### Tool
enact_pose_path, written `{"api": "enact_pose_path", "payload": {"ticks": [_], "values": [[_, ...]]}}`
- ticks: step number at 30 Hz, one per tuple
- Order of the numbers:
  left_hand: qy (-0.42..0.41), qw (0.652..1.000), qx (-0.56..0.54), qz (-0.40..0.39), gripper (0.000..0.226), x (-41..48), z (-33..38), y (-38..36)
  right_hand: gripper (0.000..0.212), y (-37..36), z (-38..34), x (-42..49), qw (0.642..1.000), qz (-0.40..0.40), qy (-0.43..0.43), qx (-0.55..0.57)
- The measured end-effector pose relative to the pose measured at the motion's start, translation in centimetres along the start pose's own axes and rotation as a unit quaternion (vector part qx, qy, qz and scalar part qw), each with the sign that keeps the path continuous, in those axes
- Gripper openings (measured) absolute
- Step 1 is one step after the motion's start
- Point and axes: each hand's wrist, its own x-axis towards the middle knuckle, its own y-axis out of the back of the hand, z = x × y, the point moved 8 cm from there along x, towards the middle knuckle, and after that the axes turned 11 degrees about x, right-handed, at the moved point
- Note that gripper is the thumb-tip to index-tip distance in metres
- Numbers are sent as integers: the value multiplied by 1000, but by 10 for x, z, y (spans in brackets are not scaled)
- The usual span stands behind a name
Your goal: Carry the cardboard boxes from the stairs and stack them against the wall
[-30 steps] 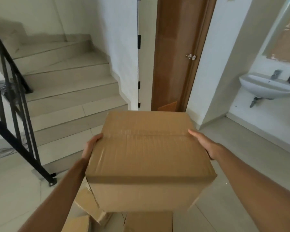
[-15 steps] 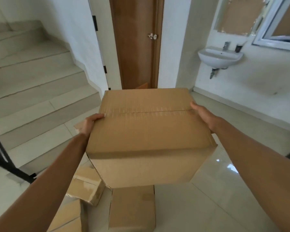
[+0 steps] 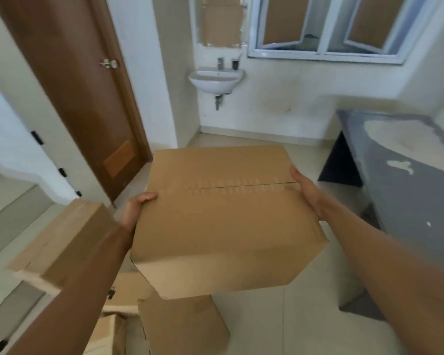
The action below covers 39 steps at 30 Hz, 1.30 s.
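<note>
A taped brown cardboard box (image 3: 223, 216) is held in the air in front of me, tilted slightly. My left hand (image 3: 135, 208) grips its left side with the thumb curled over the top edge. My right hand (image 3: 306, 192) presses against its right side, thumb on the top edge. Other cardboard boxes lie on the floor below: a long one (image 3: 62, 242) at the left behind my left arm, one (image 3: 182, 326) under the carried box, and more pieces (image 3: 123, 298) beside it.
A brown door (image 3: 75, 93) stands at the left. A white wall sink (image 3: 215, 79) hangs on the far wall under a window (image 3: 326, 26). A grey table (image 3: 405, 175) fills the right side. Pale tiled floor (image 3: 305, 316) lies between them.
The view has swung right, away from the stairs toward the sink, window and grey table. Both hands keep the same hold on the box.
</note>
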Motion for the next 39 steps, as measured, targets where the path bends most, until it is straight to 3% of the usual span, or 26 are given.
{"api": "enact_pose_path", "payload": {"ticks": [5,9,15,23,26,35,39], "values": [[14,994,46,-103,27,-1,-10,-39,53,35,53,-58,992,121,-1,33],[17,981,87,-171,27,-5,-26,-76,81,72,100,-105,979,180,-5,97],[13,946,158,-284,24,-37,-51,-169,91,132,173,-205,934,308,-32,180],[1,879,232,-416,26,-132,-105,-297,62,193,256,-390,855,467,18,225],[-11,861,252,-442,24,-177,-133,-335,78,209,294,-460,831,509,17,224],[-5,774,352,-527,35,-341,-228,-413,80,217,401,-664,768,580,-8,272],[-15,752,358,-554,38,-405,-260,-442,84,219,437,-734,747,601,-23,283]]}}
